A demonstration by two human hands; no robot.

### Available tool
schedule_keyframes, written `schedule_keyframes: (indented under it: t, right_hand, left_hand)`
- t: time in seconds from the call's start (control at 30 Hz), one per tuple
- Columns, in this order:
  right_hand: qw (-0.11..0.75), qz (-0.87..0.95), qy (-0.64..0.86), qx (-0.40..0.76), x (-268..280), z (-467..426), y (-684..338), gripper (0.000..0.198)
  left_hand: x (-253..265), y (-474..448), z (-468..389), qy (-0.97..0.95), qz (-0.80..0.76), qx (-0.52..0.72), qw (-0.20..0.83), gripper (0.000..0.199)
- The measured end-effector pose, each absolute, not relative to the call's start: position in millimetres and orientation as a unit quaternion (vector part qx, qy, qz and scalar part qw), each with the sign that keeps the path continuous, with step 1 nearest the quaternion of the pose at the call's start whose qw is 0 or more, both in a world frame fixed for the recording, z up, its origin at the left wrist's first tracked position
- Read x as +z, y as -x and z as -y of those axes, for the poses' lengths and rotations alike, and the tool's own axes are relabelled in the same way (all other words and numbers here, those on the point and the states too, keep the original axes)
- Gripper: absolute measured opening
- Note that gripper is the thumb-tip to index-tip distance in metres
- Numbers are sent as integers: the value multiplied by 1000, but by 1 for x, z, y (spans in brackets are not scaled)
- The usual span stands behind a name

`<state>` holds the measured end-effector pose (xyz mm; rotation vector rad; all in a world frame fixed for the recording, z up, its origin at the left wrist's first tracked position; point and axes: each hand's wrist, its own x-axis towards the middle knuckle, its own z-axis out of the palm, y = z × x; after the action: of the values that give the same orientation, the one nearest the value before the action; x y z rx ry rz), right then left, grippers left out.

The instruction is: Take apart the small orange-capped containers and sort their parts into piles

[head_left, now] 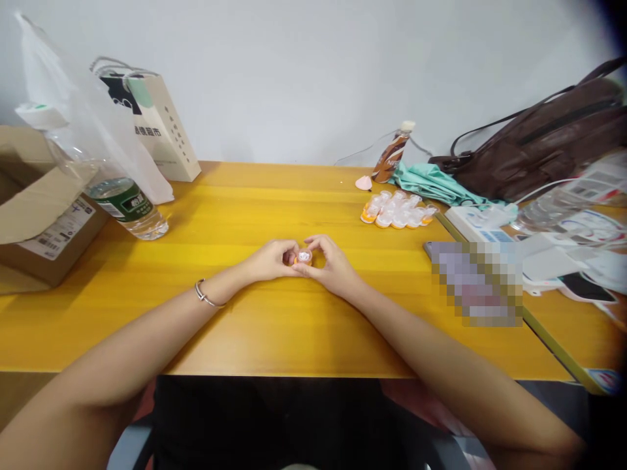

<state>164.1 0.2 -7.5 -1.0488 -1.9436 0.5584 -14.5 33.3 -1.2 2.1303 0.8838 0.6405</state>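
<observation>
Between my hands, just above or on the yellow table (274, 339), is a small round container (304, 256) with a whitish clear top and an orange lower part. My left hand (272, 260), with a metal bracelet (202, 294) on its wrist, has curled fingers against the container's left side. From the right, the thumb and forefinger of my right hand (334, 266) form a ring around it, touching its side. A cluster of similar clear-topped orange containers (398, 210) sits farther back on the right. Fine details of the held one are too small to make out.
On the left stand an open cardboard box (53, 254), a tilted-looking water bottle (127, 205), a white plastic bag (98, 124) and a paper bag (164, 130). Toward the right are a brown drink bottle (392, 156), green cloth (431, 183), a brown bag (543, 137) and a blurred-out phone-like object (475, 284).
</observation>
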Motion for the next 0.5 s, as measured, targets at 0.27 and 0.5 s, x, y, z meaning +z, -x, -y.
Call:
schedule_keyframes:
  t: [0.27, 0.5]
  right_hand:
    - [518, 724, 419, 181, 6, -7, -171, 19]
    - [454, 649, 602, 104, -12, -55, -210, 28]
  left_hand:
    - [0, 14, -31, -831, -359, 238, 352, 39]
    - [0, 15, -32, -834, -349, 237, 356, 39]
